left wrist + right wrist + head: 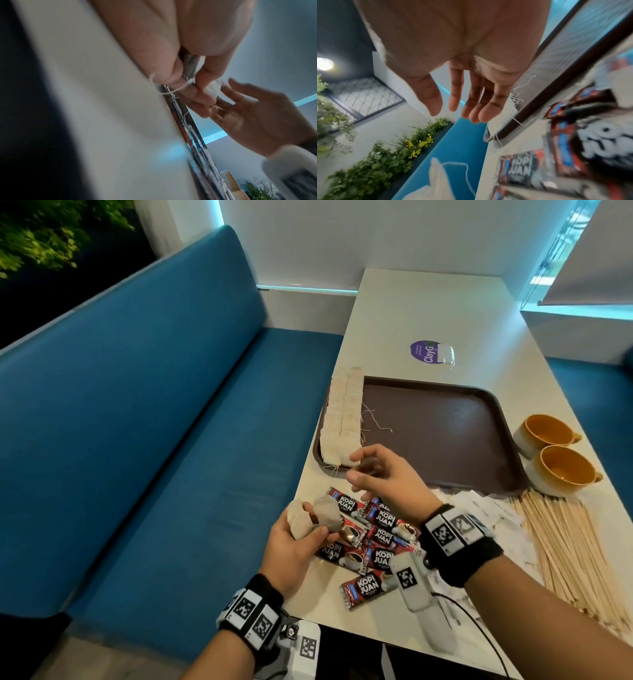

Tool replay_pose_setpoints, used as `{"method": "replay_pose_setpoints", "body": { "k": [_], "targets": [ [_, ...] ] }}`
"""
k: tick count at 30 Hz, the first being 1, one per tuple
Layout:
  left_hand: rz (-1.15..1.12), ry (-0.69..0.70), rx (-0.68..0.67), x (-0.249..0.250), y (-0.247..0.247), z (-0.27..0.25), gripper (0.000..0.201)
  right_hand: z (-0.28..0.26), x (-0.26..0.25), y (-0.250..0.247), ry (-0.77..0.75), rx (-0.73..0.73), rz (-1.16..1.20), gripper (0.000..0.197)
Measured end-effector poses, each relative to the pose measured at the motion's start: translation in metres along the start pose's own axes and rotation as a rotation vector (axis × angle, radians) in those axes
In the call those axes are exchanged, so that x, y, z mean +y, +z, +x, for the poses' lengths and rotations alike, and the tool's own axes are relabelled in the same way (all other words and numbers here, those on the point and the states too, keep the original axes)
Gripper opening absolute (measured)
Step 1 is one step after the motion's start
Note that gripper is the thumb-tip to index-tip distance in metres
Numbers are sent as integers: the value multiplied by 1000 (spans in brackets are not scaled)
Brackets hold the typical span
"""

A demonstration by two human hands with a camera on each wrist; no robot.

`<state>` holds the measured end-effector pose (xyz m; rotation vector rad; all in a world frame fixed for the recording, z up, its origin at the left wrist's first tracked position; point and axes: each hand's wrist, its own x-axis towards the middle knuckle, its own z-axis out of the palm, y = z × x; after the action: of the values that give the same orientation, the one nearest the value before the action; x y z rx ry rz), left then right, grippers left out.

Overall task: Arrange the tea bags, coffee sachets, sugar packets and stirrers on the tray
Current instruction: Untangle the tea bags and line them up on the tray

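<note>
My left hand [301, 537] grips a small bunch of tea bags [317, 517] above the table's near left edge; in the left wrist view its fingers [204, 75] curl round the tea bags [192, 65]. My right hand [373, 474] hovers open and empty just above them, near the brown tray's [445, 433] front left corner. Two rows of tea bags [342, 416] lie along the tray's left side. Red and black coffee sachets [376, 539] are heaped under my hands. White sugar packets [486, 508] and wooden stirrers [568, 549] lie to the right.
Two orange-lined cups [555, 453] stand right of the tray. A purple sticker [424, 354] and a loose white packet [447, 356] sit behind it. A blue bench [171, 440] runs along the table's left edge. A white device [414, 587] hangs below my right wrist.
</note>
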<state>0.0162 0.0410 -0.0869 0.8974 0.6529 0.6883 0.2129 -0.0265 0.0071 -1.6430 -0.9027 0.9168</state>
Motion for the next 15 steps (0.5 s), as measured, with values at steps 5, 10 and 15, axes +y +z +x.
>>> {"method": "replay_pose_setpoints", "body": {
  "k": [5,10,15],
  "targets": [
    [-3,0,-23,1,2,0,33,-37,13,5,-32,-38,-61,25],
    [-6,-49,-16,5,4,-2,33,-48,26,21,-44,-34,-221,11],
    [60,-35,6,7,6,-4,20,-42,28,29,19,7,-228,11]
  ]
}}
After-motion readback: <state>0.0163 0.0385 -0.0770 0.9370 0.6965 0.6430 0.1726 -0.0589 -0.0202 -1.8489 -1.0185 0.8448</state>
